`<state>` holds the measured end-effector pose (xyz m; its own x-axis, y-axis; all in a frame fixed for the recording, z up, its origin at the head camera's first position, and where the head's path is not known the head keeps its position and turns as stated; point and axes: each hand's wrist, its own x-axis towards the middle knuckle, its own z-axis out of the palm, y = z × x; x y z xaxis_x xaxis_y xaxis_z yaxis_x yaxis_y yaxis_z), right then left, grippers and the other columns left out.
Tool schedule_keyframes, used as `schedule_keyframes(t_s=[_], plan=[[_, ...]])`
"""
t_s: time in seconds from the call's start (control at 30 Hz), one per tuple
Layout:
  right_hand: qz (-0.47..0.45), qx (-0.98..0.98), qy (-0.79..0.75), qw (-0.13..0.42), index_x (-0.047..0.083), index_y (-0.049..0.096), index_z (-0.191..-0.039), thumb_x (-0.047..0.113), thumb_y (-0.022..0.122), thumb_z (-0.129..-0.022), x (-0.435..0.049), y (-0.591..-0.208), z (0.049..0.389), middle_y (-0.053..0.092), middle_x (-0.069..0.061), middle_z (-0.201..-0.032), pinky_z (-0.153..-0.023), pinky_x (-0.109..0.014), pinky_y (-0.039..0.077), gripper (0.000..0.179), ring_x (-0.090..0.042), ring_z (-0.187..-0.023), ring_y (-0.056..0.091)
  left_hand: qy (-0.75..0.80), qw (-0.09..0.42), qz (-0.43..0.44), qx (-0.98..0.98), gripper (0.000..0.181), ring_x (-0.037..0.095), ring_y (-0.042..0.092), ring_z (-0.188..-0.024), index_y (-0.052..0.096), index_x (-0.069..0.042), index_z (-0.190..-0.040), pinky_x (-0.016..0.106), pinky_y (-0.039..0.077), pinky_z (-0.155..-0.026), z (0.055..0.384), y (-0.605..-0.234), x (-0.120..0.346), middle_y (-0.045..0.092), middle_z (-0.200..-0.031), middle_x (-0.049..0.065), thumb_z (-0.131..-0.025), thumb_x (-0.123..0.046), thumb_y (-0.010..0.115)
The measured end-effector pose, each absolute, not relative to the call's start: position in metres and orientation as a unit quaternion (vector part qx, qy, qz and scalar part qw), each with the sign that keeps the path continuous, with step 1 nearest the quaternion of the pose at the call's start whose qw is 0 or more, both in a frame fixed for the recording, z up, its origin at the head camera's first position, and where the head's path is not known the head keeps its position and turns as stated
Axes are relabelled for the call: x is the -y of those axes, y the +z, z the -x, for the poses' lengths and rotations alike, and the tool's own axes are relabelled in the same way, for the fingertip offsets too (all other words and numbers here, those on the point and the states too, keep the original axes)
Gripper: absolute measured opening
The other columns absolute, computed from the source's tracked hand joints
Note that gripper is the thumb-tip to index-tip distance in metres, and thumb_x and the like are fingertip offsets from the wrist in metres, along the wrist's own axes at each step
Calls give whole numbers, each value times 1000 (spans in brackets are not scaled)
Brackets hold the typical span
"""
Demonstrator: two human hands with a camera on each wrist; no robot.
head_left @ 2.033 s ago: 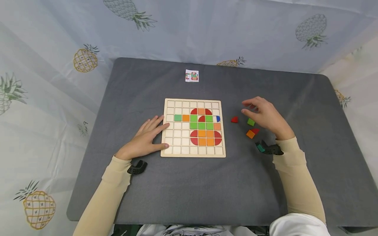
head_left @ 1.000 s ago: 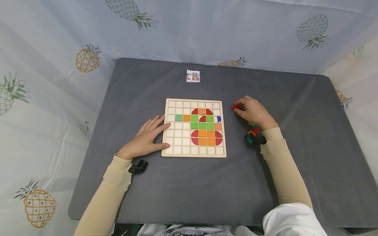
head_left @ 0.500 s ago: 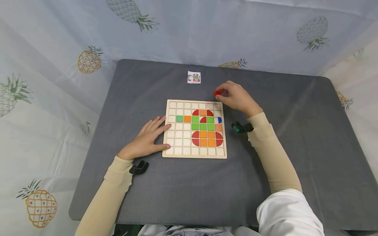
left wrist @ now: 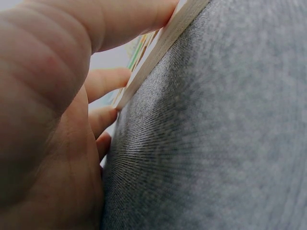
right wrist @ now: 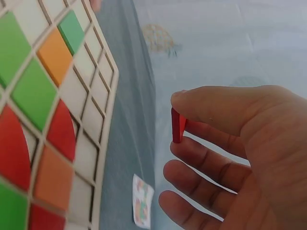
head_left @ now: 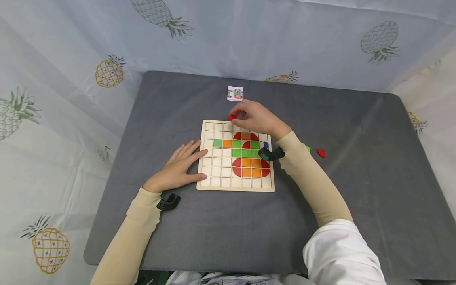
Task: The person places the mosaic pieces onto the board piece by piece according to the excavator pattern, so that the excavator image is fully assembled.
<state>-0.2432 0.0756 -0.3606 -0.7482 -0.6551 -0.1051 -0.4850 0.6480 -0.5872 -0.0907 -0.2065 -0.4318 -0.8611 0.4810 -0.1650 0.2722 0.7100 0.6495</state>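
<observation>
A wooden grid board (head_left: 216,181) lies mid-table, with green, orange, red and blue tiles set in some of its cells. My left hand (head_left: 175,168) rests spread at the board's left edge; in the left wrist view its thumb (left wrist: 139,19) and fingertips meet the board's rim. Above the board's far edge, my right hand (head_left: 260,118) pinches a small red tile (head_left: 232,117) between thumb and fingers. The right wrist view shows this red tile (right wrist: 176,125) held on edge, clear of the board, the other fingers loosely curled.
A small printed card (head_left: 235,93) with a coloured pattern lies beyond the board. Right of the board are a loose red quarter-round tile (head_left: 321,152) and a green tile (head_left: 308,149), partly hidden by the right sleeve. A pineapple-print curtain (head_left: 221,35) hangs behind the grey table (head_left: 228,229).
My right hand has picked up a red tile from the loose pieces on the right and carried it left to above the board's far edge. The left hand stays at the board.
</observation>
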Motion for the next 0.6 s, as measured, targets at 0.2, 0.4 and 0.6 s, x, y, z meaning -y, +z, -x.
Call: schedule_keyframes(t_s=[0.2, 0.4, 0.6], plan=[[343, -887, -259, 167, 13, 71, -121, 25, 68, -97, -55, -364, 240, 64, -4, -117, -90, -36, 53, 27, -20, -100, 57, 318, 166, -204, -911, 83, 29, 2, -161, 34, -18, -160, 51, 0, -130, 91, -432, 206, 9, -173, 5, -92, -44, 73], [371, -881, -239, 170, 12, 70, -123, 27, 67, -98, -37, -368, 233, 64, -4, -115, -89, -35, 53, 29, -20, -98, 58, 317, 166, -204, -911, 83, 30, 2, -161, 34, -17, -160, 52, 0, -130, 91, -432, 206, 9, -173, 6, -91, -43, 74], [402, -876, -206, 170, 14, 71, -122, 25, 66, -98, -18, -379, 223, 65, -2, -115, -88, -33, 54, 27, -19, -100, 59, 319, 167, -204, -910, 82, 29, 2, -161, 34, -17, -160, 51, 0, -130, 91, -433, 206, 9, -173, 5, -92, -42, 73]])
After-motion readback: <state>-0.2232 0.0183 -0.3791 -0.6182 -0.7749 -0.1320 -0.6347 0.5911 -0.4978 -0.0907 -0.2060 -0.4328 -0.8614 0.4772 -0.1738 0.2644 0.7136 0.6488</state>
